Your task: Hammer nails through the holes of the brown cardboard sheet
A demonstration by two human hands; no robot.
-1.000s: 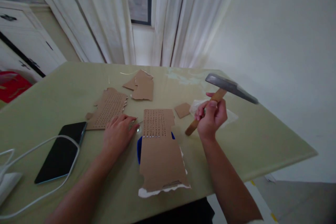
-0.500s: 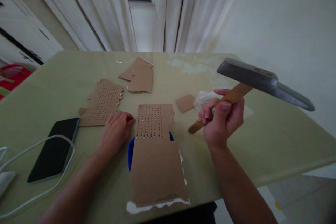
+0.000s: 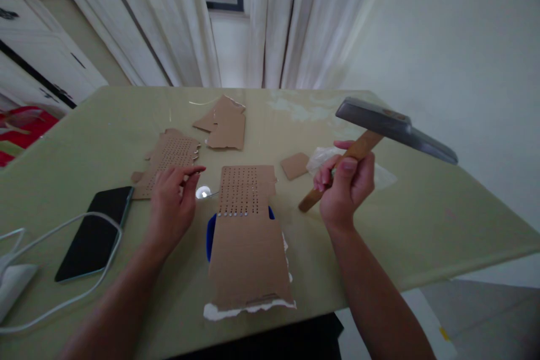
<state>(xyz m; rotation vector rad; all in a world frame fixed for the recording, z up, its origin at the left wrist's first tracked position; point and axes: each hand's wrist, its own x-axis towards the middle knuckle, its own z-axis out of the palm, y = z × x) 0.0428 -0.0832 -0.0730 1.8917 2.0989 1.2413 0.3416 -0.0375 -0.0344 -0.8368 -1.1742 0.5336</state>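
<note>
Far left of the left grip, a white cable (image 3: pixel 63 230) is looped across the tabletop (image 3: pixel 442 219), running over a dark phone (image 3: pixel 95 233) that lies flat just left of the left forearm. Just beyond the left hand (image 3: pixel 171 208) a perforated card scrap (image 3: pixel 169 160) is seen, ragged along its right edge.

The left grip is loosely curled, thumb and forefinger pinched together at the tips. Whether anything is held there cannot be told; too small to resolve. Just right of those fingertips a small shiny object (image 3: pixel 203 192) lies on the tabletop, apart from the hand.

Further right, between the two hands, a long card strip (image 3: pixel 247 236) lies flat with a grid of holes in its far half and a row of bright dots across the middle. A blue object (image 3: pixel 210 239) shows from under its left edge. More torn card (image 3: pixel 223 124) lies beyond, well apart from both grips. A small square card piece (image 3: pixel 294 165) sits just left of the right grip.

The right hand (image 3: pixel 343 191) is clenched on the hammer (image 3: pixel 379 129), grasped mid-handle. The hammer is held clear of the tabletop, steel head above and to the right of the grip, handle butt pointing down-left toward the strip. A clear plastic bag (image 3: pixel 324 156) lies on the tabletop behind the right grip.
</note>
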